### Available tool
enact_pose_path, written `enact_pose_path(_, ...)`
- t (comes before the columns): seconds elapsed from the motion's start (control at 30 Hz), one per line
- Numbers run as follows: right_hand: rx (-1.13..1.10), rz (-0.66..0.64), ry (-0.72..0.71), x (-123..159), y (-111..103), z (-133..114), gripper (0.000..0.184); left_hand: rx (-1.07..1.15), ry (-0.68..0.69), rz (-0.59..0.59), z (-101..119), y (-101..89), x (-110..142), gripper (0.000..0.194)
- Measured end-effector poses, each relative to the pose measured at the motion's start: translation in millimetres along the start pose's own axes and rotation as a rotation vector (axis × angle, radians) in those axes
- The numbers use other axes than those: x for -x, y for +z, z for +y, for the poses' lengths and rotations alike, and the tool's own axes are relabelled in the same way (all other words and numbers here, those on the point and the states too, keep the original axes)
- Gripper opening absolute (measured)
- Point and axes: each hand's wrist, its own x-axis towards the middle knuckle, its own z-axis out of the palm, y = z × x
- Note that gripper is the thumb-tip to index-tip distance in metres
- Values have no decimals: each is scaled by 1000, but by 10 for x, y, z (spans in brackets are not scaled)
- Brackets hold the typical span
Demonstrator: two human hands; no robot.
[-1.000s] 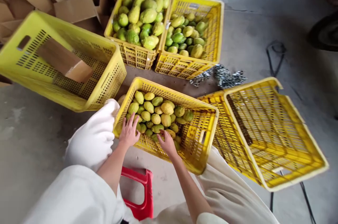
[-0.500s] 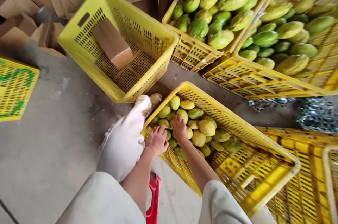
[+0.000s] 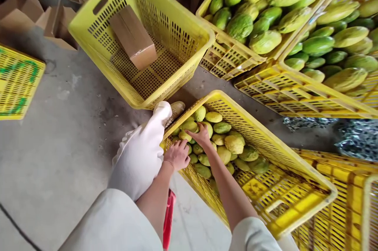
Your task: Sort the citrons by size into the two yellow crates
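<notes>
A long yellow plastic crate [image 3: 274, 146] holds several yellow-green oval fruits [image 3: 224, 155] heaped toward its far left end. My right hand [image 3: 201, 136] reaches in over the pile with thumb and fingers spread, touching or just above the fruits there. My left hand [image 3: 177, 155] lies over the crate's near side at the left end, its fingers loosely bent against the fruits. What lies under its palm is hidden. Next to the left hand is the white-covered knee or leg [image 3: 138, 156], with a shoe [image 3: 176, 111] just beyond it.
A taller yellow crate [image 3: 177, 44] with a brown cardboard box [image 3: 132, 38] inside stands behind. Crates of larger green-yellow fruits [image 3: 265, 42] are at upper right. Another yellow crate [image 3: 336, 203] is at lower right. A red plastic piece [image 3: 168, 219] stands below my left arm.
My right hand has shifted slightly up and left over the pile, and its thumb and fingers have spread. My left fingers are more bent. The view has shifted slightly.
</notes>
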Motion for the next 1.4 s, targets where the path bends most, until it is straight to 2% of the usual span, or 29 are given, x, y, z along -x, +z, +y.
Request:
enact_pose_path(0.07,-45,-37,38,-32,97,-87,83,-6,-1,-1,1,-4,-3,31)
enact_pose_path(0.17,-76,-61,-5,-26,239,-179,83,-12,-7,-5,3,-1,-7,33)
enact_pose_path(0.4,-24,-76,-3,-4,393,-184,76,-5,-2,3,4,23,1,34)
enact_pose_path(0.5,6,-89,-10,-27,398,-168,77,-3,1,7,3,28,8,34)
enact_pose_path(0.7,-32,-33,-2,-8,361,-149,81,-6,-3,15,-6,25,16,33)
enact_pose_path(0.93,15,-2,-71,98,366,-157,77,-3,2,2,3,0,10,34)
enact_pose_path(1.03,27,-45,-52,66,332,-144,79,-14,1,-13,5,-2,13,35)
enact_pose_path(1.2,67,-191,20,-44,232,-132,84,-30,-3,-19,2,-3,17,35)
enact_pose_path(1.4,17,-166,2,-30,273,-218,84,-40,1,1,-4,-8,16,33)
